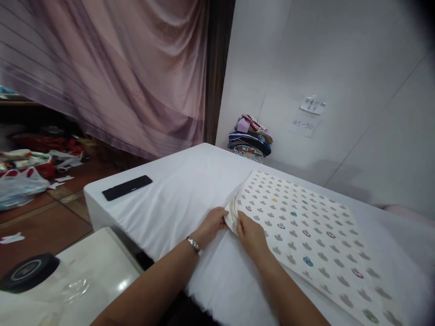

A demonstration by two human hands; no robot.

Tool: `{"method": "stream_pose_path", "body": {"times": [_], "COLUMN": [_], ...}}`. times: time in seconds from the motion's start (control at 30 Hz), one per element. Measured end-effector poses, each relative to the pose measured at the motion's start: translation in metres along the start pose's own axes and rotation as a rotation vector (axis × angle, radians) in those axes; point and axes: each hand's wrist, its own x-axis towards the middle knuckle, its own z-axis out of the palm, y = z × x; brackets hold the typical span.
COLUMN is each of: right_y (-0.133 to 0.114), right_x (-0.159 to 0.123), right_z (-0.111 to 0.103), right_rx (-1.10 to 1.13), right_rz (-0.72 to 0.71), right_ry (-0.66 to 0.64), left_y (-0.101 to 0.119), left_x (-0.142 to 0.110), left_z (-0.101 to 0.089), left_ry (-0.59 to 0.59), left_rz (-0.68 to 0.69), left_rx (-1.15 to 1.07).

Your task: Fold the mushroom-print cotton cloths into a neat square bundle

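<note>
A white cloth (pixel 299 226) printed with grey mouse-head shapes and a few coloured ones lies flat along the right part of the white-covered table (pixel 190 185). At its near left corner the edge is gathered and lifted a little. My left hand (pixel 215 221), with a bracelet at the wrist, pinches the outer side of that corner. Just to the right, my right hand (pixel 249 231) grips the same edge, fingers closed over the fabric. The fingertips of both hands are partly hidden by the folds.
A black phone-like slab (pixel 127 187) lies on the table's left end. Folded clothes (pixel 249 138) are stacked by the wall under paper notes (pixel 312 105). A pink curtain (pixel 152 68) hangs behind. At lower left is a pale surface with a black round object (pixel 30 271); bags (pixel 22 185) lie on the floor.
</note>
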Motion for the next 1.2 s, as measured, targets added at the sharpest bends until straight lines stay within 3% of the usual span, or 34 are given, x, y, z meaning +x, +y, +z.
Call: {"method": "stream_pose_path", "body": {"times": [0.13,0.3,0.43,0.6,0.8,0.9,1.07,1.2], "right_y": [-0.012,-0.017,-0.019,-0.015,-0.009,-0.014,-0.017,0.008], "right_x": [0.01,0.017,0.016,0.014,0.011,0.009,-0.002,-0.029], "right_z": [-0.001,-0.008,-0.005,0.001,0.005,0.005,-0.007,-0.028], "right_rx": [-0.125,-0.182,-0.225,-0.093,0.16,0.162,0.035,0.008], "right_rz": [-0.033,-0.025,-0.037,-0.026,-0.017,-0.029,-0.076,-0.242], "right_ry": [-0.18,-0.177,-0.236,-0.226,-0.147,-0.121,-0.186,-0.23], "left_y": [-0.006,-0.011,-0.009,-0.004,-0.005,-0.005,0.001,0.013], "left_x": [0.004,0.009,0.006,0.001,0.005,0.009,0.019,0.023], "left_z": [0.001,0.0,0.0,0.0,0.0,-0.003,-0.013,-0.009], "left_ry": [0.041,0.094,0.069,-0.012,0.021,0.067,0.131,0.177], "left_rz": [0.039,0.065,0.041,-0.002,0.02,0.069,0.143,0.0], "left_rx": [-0.014,-0.002,-0.004,-0.006,0.037,0.163,0.595,0.861]}}
